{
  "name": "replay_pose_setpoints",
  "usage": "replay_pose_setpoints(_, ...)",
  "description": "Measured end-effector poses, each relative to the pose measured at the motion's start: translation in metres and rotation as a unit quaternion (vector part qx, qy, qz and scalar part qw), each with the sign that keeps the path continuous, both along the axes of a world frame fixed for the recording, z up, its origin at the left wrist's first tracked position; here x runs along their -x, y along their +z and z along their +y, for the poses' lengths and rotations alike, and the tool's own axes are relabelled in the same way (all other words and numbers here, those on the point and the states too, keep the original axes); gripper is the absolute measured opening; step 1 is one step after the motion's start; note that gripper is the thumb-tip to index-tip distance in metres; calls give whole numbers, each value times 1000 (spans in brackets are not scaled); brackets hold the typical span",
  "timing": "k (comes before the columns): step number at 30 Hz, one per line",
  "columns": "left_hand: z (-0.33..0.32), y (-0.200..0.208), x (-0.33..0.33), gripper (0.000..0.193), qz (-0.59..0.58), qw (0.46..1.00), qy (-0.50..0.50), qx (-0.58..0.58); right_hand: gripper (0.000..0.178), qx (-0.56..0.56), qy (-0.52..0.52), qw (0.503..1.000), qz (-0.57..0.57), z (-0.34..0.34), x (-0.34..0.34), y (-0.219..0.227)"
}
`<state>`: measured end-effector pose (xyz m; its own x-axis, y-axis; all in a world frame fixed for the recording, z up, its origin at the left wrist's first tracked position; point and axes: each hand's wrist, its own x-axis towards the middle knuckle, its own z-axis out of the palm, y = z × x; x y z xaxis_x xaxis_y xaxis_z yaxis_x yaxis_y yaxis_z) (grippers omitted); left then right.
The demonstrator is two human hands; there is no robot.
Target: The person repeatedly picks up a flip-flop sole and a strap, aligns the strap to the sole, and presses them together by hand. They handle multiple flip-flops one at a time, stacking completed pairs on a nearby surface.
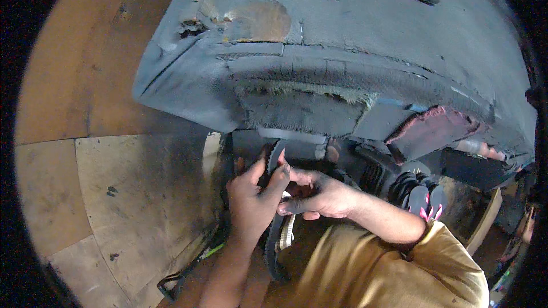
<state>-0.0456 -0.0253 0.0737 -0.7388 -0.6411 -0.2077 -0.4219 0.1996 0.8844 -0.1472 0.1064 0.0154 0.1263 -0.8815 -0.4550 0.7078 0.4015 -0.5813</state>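
In front of my body, below the bench edge, both hands are on a black sandal sole point(273, 254) seen almost edge-on, its upper end notched along the rim. My left hand point(251, 197) wraps it from the left, the thumb lying across it. From the right, my right hand point(326, 194) is closed at its middle, thumb and fingers pinching near a cream ribbed strap point(287, 232). The strap runs down along the sole's right side. My fingers hide the middle of the sole and the strap's upper end.
A worn grey-blue padded bench point(399, 28) with torn, patched edges fills the far side. Stacked black soles with pink straps point(425, 198) stand right of my right forearm. A wooden strip point(484, 222) leans farther right. Brown floor sheets point(125, 194) lie at left.
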Motion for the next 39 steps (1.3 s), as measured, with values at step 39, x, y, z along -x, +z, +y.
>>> replay_pose_setpoints(39,15,-52,19,26,21,960,15,278,69,45,-22,878,475,12,-11,-49)
